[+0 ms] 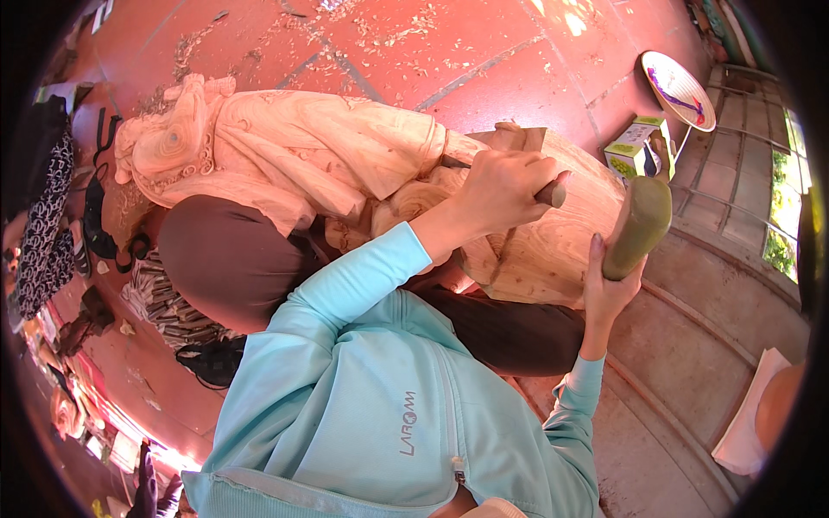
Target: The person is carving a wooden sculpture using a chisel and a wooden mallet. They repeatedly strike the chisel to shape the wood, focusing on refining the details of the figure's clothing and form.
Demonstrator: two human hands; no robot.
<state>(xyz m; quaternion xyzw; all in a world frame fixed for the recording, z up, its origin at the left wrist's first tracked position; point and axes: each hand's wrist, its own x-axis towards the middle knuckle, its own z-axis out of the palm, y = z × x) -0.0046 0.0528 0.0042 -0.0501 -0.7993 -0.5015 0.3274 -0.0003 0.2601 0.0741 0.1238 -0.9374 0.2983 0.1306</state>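
**Carving in progress: chisel on wood statue, mallet raised**

I'm seeing the left hand [501,192] wrapping tight around a chisel [550,192]; only the butt end of its handle is showing past the fist, the blade is hidden. Grip there is fully closed on the handle. The fist is pressing against the wooden statue [285,155], near its wider base end.

The right hand [607,289] is holding a greenish wooden mallet [639,226] by its lower end, grip closed around it, mallet head pointing up and sitting just right of the chisel butt, not touching it.

The statue is lying on its side across the person's lap, over dark trousers [224,259], carved head end pointing left. Pale raw wood, grain rings showing.

Around it I'm seeing a red tiled floor [484,69] with wood chips scattered, a conical hat [678,86] at upper right, and a small green and white box [635,147] next to it. The light blue sleeve [354,285] is running up to the left hand.
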